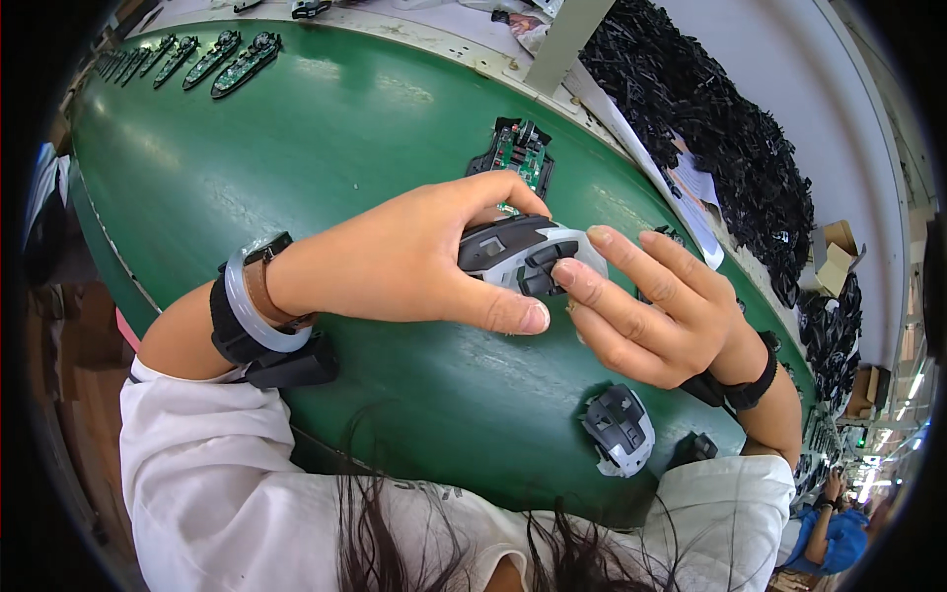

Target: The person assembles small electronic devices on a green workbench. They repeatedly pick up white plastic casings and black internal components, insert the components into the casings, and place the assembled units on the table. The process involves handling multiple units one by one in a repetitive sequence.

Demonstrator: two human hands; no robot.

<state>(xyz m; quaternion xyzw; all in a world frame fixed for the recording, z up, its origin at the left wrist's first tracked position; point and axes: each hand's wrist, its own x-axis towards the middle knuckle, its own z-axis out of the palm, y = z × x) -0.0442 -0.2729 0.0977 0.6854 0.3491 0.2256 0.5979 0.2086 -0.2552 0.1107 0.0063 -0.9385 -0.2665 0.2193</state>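
Over the middle of the green belt-like surface [326, 148], both hands close on a grey-and-black plastic mouse top shell [523, 255], held just above the belt. The left hand [395, 261] wraps it from the side, thumb under its near edge and forefinger curled over the far end; the right hand [646, 306] presses two fingertips against the dark button section at the shell's front — fingers half-curled, not fully shut. A firm side grip and square pressure on that black insert seem the way to seat it evenly, rather than tilting it. A second grey shell [619, 429] lies near the right wrist, a green circuit board in a black base [518, 153] sits beyond the hands, and more boards [212, 59] line the far edge.
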